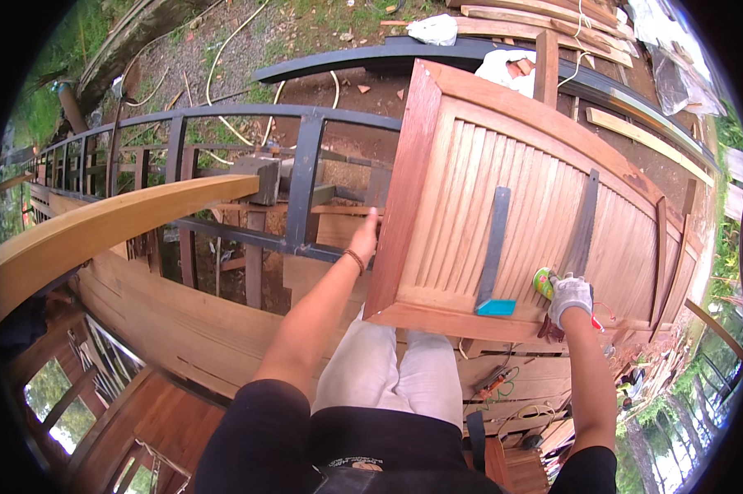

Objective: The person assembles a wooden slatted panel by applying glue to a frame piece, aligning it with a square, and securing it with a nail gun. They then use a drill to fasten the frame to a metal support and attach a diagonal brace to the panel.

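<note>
Slatted panel, left hand extended forward, gloved right hand by can

Daylight surrounds you: gravel and grass ahead, bare brown earth, slender trees off right.

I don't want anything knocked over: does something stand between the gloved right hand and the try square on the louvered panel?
Yes: a green can, just left of the gloved right hand, is between it and the blade of the try square. The handsaw extends up the panel, off that path.
</note>
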`<state>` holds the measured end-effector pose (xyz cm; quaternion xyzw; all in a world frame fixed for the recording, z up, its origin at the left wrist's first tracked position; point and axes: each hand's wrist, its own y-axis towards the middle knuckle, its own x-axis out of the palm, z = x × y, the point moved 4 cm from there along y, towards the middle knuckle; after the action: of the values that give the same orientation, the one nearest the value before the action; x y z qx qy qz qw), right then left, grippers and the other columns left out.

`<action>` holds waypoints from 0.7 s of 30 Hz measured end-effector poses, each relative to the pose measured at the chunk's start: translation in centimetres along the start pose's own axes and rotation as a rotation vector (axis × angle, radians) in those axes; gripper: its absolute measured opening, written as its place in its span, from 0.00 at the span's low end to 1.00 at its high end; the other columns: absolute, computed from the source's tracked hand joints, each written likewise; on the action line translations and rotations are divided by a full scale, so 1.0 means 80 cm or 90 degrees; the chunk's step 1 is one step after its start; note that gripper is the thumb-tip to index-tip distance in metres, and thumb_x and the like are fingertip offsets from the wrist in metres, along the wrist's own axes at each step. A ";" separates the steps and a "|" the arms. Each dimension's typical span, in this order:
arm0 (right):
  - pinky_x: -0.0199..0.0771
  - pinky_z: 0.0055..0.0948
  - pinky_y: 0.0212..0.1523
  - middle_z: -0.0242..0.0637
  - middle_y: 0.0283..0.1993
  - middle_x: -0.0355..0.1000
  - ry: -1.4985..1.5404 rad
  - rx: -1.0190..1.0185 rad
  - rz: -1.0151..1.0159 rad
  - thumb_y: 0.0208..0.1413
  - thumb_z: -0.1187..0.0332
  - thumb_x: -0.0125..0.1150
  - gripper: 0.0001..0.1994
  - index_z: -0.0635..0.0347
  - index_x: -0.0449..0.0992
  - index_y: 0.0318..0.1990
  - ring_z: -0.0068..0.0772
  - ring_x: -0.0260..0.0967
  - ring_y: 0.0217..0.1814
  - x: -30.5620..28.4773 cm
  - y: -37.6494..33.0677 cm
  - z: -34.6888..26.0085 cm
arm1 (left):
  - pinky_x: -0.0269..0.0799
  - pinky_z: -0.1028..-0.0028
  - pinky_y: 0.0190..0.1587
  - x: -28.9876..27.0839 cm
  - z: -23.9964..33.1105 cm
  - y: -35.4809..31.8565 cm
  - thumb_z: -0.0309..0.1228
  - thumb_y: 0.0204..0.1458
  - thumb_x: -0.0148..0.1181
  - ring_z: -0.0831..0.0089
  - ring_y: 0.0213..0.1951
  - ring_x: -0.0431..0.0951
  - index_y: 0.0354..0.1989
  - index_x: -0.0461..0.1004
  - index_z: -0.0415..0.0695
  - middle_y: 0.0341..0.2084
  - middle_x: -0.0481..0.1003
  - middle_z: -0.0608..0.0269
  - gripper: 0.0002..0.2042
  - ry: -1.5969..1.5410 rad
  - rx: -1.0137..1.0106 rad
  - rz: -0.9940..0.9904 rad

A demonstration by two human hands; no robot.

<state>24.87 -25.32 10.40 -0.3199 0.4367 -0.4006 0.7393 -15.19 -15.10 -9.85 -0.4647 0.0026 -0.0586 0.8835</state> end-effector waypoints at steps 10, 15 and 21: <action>0.72 0.39 0.52 0.44 0.53 0.72 -0.005 -0.004 -0.016 0.50 0.64 0.60 0.27 0.50 0.69 0.61 0.46 0.71 0.55 0.004 0.007 0.006 | 0.59 0.65 0.63 0.029 0.052 0.058 0.64 0.60 0.34 0.53 0.62 0.67 0.59 0.68 0.35 0.57 0.70 0.41 0.40 0.119 0.071 0.056; 0.72 0.41 0.52 0.42 0.54 0.71 -0.019 -0.002 -0.023 0.51 0.64 0.60 0.24 0.52 0.70 0.58 0.46 0.71 0.55 0.051 0.053 -0.014 | 0.66 0.61 0.57 0.076 0.148 0.037 0.58 0.57 0.50 0.47 0.55 0.73 0.57 0.69 0.39 0.50 0.74 0.39 0.33 0.292 0.246 0.146; 0.71 0.42 0.51 0.40 0.53 0.72 -0.028 0.006 0.016 0.53 0.63 0.60 0.19 0.54 0.73 0.53 0.43 0.71 0.55 0.034 0.091 -0.054 | 0.70 0.57 0.52 0.084 0.175 0.045 0.57 0.54 0.56 0.44 0.49 0.76 0.56 0.67 0.38 0.46 0.75 0.38 0.34 0.427 0.285 0.232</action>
<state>24.11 -24.80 1.56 -0.3193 0.4226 -0.3861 0.7552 -7.35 -2.29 -4.47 -0.2091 0.3586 -0.0484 0.9085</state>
